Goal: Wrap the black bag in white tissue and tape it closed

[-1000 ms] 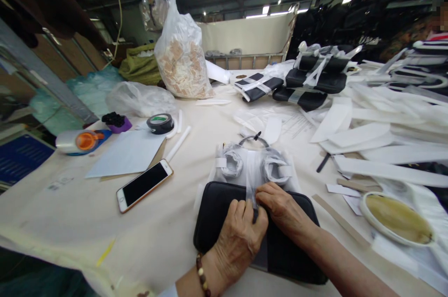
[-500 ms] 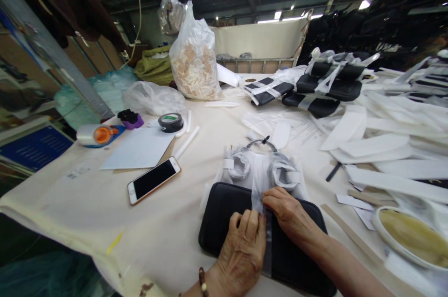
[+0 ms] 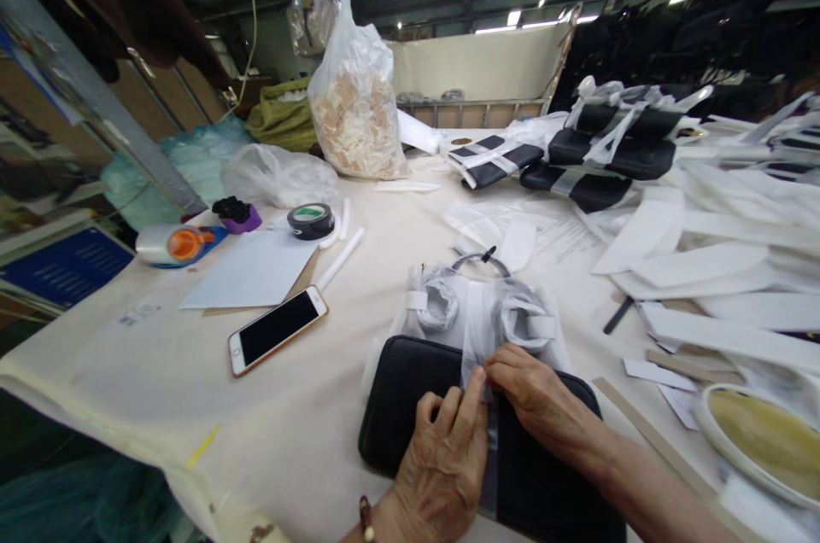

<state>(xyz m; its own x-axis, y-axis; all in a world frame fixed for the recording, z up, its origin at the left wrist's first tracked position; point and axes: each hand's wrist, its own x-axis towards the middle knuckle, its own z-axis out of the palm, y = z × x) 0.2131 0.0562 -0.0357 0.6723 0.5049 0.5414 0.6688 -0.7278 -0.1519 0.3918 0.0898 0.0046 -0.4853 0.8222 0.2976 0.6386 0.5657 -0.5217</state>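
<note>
A flat black bag [image 3: 416, 389] lies on the table in front of me, with a strip of translucent plastic [image 3: 475, 347] running across its middle. My left hand [image 3: 445, 453], with a beaded bracelet at the wrist, rests on the bag. Its index finger reaches to the strip, the other fingers are bent, and its thumb is hidden. Opposite it, my right hand [image 3: 531, 385] is closed on the strip with fingertips together. Behind the bag are a ring handle [image 3: 482, 259] and two wrapped rolls [image 3: 439, 304], partly under clear plastic.
To the left lie a phone [image 3: 278, 329], white sheets [image 3: 249, 270], black tape [image 3: 311, 221] and a tape dispenser [image 3: 183, 244]. Wrapped black bags [image 3: 612, 152] are stacked at the back right, near loose white strips [image 3: 705, 265]. A plastic sack of scraps [image 3: 359, 108] stands behind.
My left index finger has straightened upward along the strip, while the other fingers have loosened slightly. My right hand keeps its closed grip near the same spot. The view has shifted a little.
</note>
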